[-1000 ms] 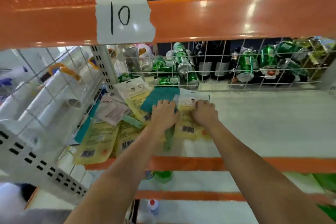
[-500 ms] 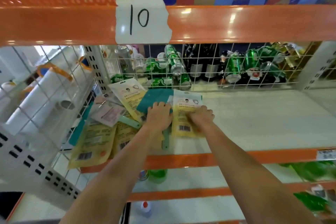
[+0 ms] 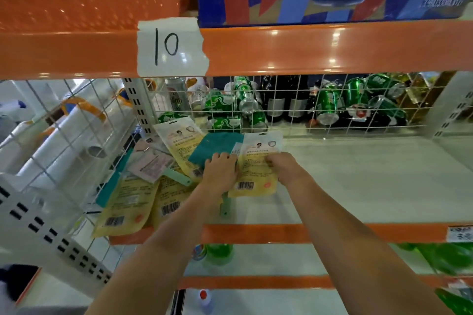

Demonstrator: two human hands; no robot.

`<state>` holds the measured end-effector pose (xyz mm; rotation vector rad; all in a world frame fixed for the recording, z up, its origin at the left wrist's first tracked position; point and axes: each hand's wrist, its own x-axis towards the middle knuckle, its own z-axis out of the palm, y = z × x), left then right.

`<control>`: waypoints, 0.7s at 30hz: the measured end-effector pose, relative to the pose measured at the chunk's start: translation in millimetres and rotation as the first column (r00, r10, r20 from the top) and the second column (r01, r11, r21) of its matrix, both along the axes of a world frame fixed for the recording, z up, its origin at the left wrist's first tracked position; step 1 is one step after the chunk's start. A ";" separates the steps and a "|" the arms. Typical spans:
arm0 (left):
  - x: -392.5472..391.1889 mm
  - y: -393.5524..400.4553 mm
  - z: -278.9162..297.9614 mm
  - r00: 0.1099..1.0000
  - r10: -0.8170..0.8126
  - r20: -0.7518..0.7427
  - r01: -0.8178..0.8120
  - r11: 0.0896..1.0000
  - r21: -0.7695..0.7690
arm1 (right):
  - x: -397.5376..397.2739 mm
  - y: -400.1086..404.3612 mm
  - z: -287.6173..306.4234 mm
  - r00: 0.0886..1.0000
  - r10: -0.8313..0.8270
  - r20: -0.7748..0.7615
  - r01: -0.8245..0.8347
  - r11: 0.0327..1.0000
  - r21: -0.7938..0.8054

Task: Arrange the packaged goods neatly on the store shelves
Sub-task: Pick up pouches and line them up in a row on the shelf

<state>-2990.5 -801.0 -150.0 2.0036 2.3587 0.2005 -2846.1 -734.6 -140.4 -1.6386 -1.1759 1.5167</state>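
Observation:
A yellow packet [image 3: 256,174] with a barcode lies flat on the white shelf [image 3: 358,181], between my two hands. My right hand [image 3: 286,167] has its fingers curled on the packet's right edge. Beside it, my left hand [image 3: 221,171] rests with its fingers over the packet's left edge and a teal cloth [image 3: 215,147]. More yellow packets [image 3: 128,207] lie in a loose, overlapping heap at the shelf's left end. Mixed in with them are a pink-white packet [image 3: 151,163] and a mint-green strip [image 3: 178,176].
A wire grid [image 3: 332,110] backs the shelf, with green cans [image 3: 327,102] and dark bottles behind it. Another wire panel and white rolls [image 3: 64,140] stand at the left. An orange beam with a taped "10" label [image 3: 171,47] runs overhead. Lower shelves hold green bottles [image 3: 220,250].
Both hands have stayed on the same yellow packet, which now lies a little straighter. The view has tilted upward, so the beam and label sit lower in the picture.

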 end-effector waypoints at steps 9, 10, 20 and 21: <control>10.2 2.9 12.9 0.999 0.042 0.018 -0.042 0.999 -0.011 | 31.6 11.5 1.7 0.987 -0.021 -0.157 0.022 1.000 0.003; 12.5 5.3 14.0 0.999 0.048 0.020 -0.048 0.999 -0.005 | 37.5 14.2 3.3 0.983 -0.029 -0.179 0.031 0.999 0.007; 69.0 35.8 18.1 0.988 -0.132 0.079 0.131 0.991 0.021 | 111.3 14.0 -10.7 0.947 -0.225 -0.228 0.226 0.974 -0.025; 76.0 40.1 19.8 0.983 -0.167 0.077 0.165 0.986 0.024 | 120.8 11.5 -9.7 0.942 -0.263 -0.209 0.264 0.964 -0.023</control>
